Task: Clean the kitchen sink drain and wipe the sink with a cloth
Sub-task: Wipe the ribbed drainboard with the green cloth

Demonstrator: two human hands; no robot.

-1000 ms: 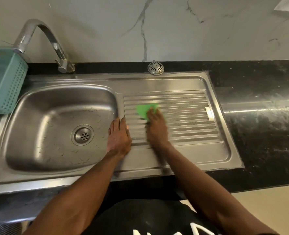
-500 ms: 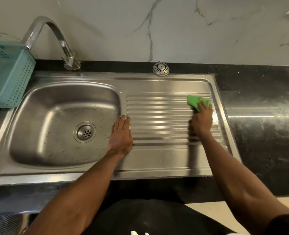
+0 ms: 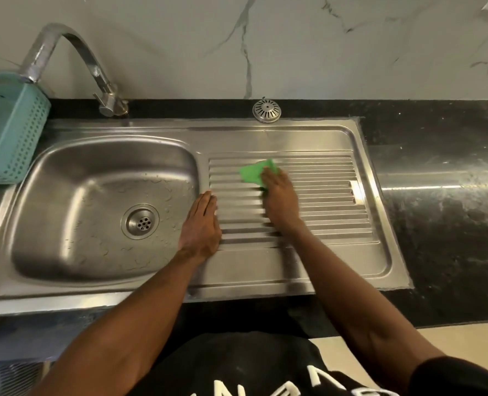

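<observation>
My right hand has swept the small green cloth back from the far right end of the ribbed stainless drainboard to its upper left, fingers pressing it flat on the ridges. My left hand has stayed open, palm down, on the strip between drainboard and steel basin. Judgement: drainboard strokes are ongoing; the round domed drain strainer on the black counter is not yet refitted.
</observation>
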